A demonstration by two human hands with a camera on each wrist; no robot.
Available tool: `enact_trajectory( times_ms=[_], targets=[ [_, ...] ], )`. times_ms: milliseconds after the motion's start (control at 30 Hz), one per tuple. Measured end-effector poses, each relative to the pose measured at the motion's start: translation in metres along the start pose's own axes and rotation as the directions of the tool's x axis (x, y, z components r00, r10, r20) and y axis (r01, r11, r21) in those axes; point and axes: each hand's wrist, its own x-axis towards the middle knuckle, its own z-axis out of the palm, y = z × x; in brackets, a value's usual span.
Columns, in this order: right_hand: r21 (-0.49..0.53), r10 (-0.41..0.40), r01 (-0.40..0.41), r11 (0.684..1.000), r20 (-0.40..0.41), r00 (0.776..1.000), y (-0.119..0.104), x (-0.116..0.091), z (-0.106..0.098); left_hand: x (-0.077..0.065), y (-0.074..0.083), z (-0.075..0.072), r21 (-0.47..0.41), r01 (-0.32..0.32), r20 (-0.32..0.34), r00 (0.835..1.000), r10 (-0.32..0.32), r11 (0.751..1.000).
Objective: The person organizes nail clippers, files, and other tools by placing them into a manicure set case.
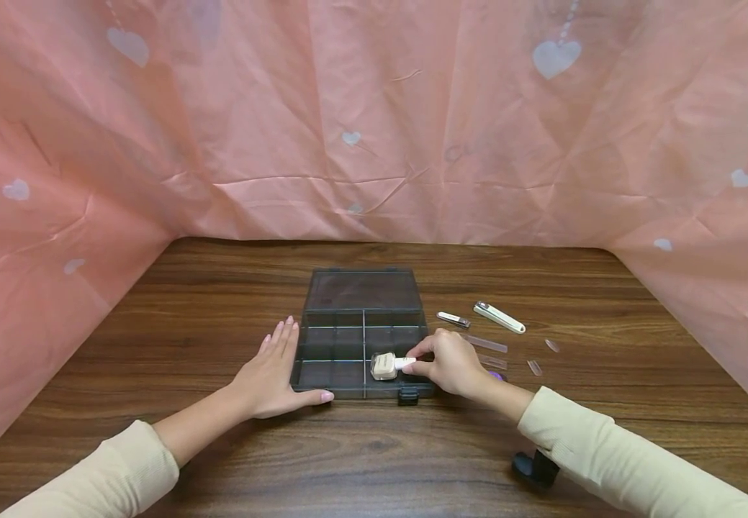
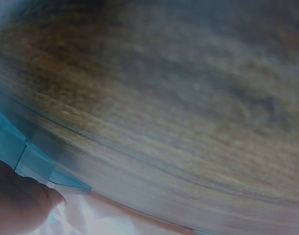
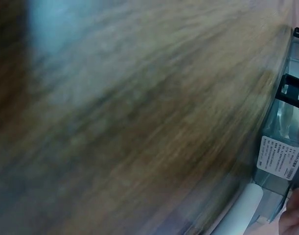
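A dark see-through divided box stands on the wooden table, its flat rear panel behind the compartments. My left hand rests against the box's left side, fingers straight and thumb along the front edge. With thumb and fingers, my right hand pinches the white cap of a nail polish bottle. The beige bottle lies sideways at the front right compartment; whether it touches the bottom I cannot tell. In the right wrist view, a printed label shows on the box, near the right fingertips.
Right of the box lie a small nail clipper, a larger nail clipper, clear strips and small clear pieces. A purple thing is partly hidden by my right wrist. A black object sits beneath the right sleeve.
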Motion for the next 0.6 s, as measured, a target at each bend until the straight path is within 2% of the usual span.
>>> enact_trajectory(
  times_ms=[133,333,467,600],
  targets=[
    [-0.035,0.025,-0.025,0.999,-0.012,1.0,-0.002,0.002,0.003,0.0,0.001,0.0,0.002,-0.001,0.003,1.0,0.001,1.0],
    [-0.029,0.034,-0.033,0.999,0.005,0.999,-0.003,0.0,0.001,0.0,0.0,0.0,0.001,-0.001,0.002,1.0,0.001,1.0],
    [0.037,-0.034,0.035,0.999,-0.024,0.999,0.002,-0.004,-0.006,0.001,0.0,0.0,-0.001,-0.001,0.005,1.0,0.001,1.0],
    [0.115,-0.123,0.135,0.984,-0.107,0.987,0.01,-0.007,-0.016,0.0,0.0,0.0,-0.001,0.001,0.013,1.0,-0.001,1.0]
  ],
)
